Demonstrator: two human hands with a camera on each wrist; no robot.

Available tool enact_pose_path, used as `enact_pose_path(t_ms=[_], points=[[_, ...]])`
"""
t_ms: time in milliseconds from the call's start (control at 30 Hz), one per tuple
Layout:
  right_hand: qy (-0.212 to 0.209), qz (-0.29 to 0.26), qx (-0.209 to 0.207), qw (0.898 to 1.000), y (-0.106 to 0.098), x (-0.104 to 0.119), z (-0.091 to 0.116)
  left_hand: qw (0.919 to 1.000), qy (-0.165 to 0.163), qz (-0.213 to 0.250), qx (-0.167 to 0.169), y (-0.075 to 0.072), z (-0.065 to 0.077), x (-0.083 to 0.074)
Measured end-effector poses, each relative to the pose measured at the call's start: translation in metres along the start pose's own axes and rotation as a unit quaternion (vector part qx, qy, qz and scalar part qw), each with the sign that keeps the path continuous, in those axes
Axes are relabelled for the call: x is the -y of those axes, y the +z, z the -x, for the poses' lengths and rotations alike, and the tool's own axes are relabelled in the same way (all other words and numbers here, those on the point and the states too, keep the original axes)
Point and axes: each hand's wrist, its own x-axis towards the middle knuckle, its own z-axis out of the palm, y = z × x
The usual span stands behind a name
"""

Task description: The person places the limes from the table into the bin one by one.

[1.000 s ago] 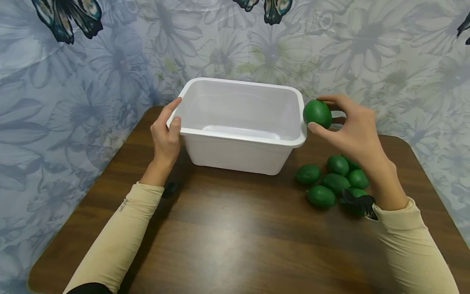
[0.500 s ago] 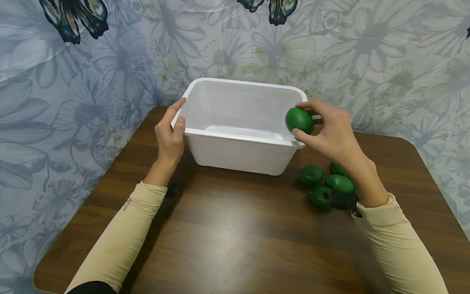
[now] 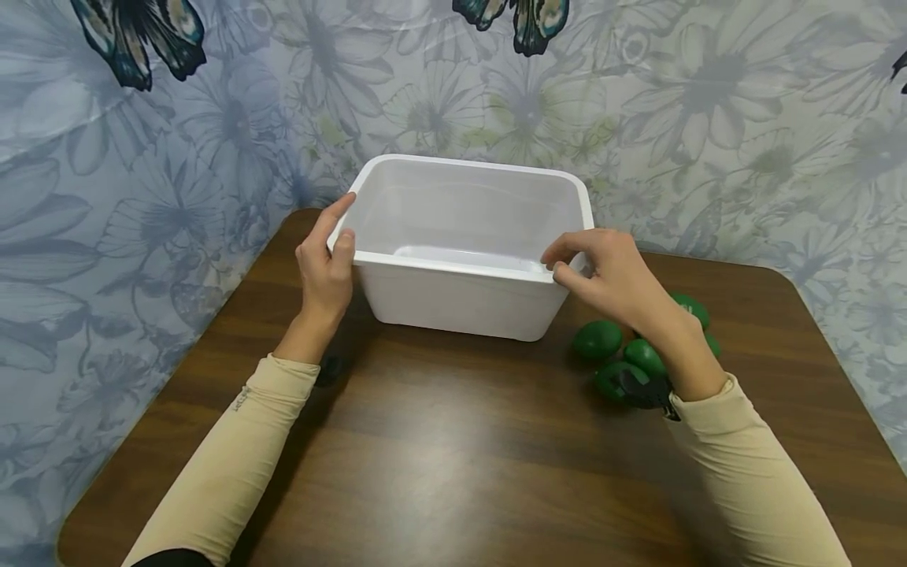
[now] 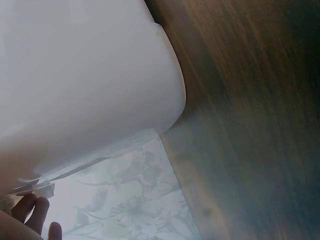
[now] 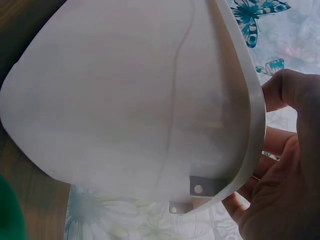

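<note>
A white plastic tub (image 3: 453,295) stands on the wooden table. My left hand (image 3: 324,272) grips its left rim, thumb on the near side; the left wrist view shows several fingertips (image 4: 37,215) beyond the tub's rim. My right hand (image 3: 615,276) reaches over the right end, fingers bent down inside, with no fruit visible between thumb and fingers. From the right wrist, that hand (image 5: 280,185) appears at the tub's rim (image 5: 257,115). The lime it carried is out of sight, the near wall hiding part of the tub's floor. Several green limes (image 3: 597,339) lie below my right forearm.
The brown table (image 3: 425,441) extends toward me in front of the tub. A wall with flower print (image 3: 453,87) rises close behind it. A dark strap piece (image 3: 645,390) at my right wrist overlaps the limes in the head view.
My right hand has moved left from beside the tub, over its right rim and down inside. The lime has left its fingers and is no longer visible. My left hand keeps its grip.
</note>
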Motion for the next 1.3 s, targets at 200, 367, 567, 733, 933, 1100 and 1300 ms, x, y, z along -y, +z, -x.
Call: enact_pose_path(t_ms=[200, 367, 567, 733, 933, 1100, 1300], points=[[-0.031, -0.005, -0.035, 0.999, -0.003, -0.004, 0.009, 0.9999, -0.008, -0.012, -0.005, 0.0, 0.002, -0.004], [-0.057, -0.033, -0.113, 0.991, -0.006, -0.009, 0.021, 0.9998, -0.003, -0.019, 0.0, 0.0, 0.002, -0.006], [-0.055, -0.048, -0.165, 0.984, -0.013, -0.018, 0.032, 0.9998, 0.002, -0.017, -0.004, 0.001, 0.002, -0.005], [-0.034, -0.039, -0.175, 0.983, -0.018, -0.031, 0.041, 0.9999, 0.004, -0.016, -0.003, 0.001, 0.002, -0.005], [-0.009, -0.034, -0.163, 0.986, -0.024, -0.048, 0.054, 0.9998, 0.006, -0.021, 0.002, 0.002, 0.002, -0.004], [0.008, -0.027, -0.155, 0.987, -0.03, -0.062, 0.063, 0.9997, 0.016, -0.016, 0.003, 0.003, 0.002, -0.003], [0.033, -0.016, -0.156, 0.987, -0.037, -0.076, 0.071, 0.9998, 0.003, -0.012, -0.019, 0.006, 0.002, -0.004]])
